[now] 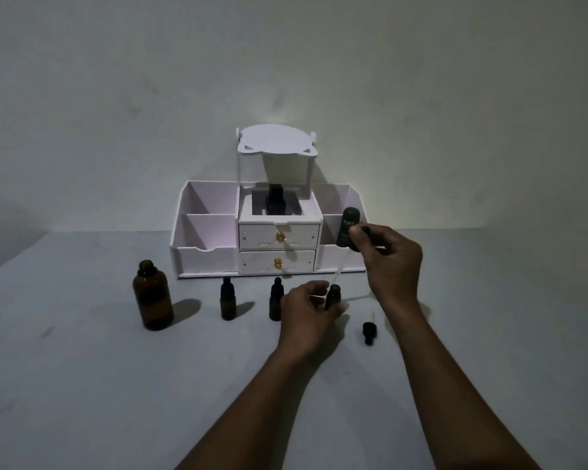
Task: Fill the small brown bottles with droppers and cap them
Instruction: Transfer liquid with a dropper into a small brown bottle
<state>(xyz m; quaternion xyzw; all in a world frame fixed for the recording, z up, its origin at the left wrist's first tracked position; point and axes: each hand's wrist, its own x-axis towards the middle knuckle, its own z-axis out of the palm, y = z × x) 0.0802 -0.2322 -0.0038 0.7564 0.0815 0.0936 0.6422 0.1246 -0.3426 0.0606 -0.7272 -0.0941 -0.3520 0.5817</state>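
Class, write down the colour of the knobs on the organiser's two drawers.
Gold: both drawer knobs glint gold against the white organiser, clearest in the head view.

The one word I can read is "Kahf", in pale letters across the upper part of the dark dropper top [348, 228] that my right hand [392, 262] pinches. My fingertip sits right at the end of the word, so its last letter is only just clear. Lower down on the same dropper top there is a band of smaller pale print, too small and too dim in this light for me to make out any letter of it.
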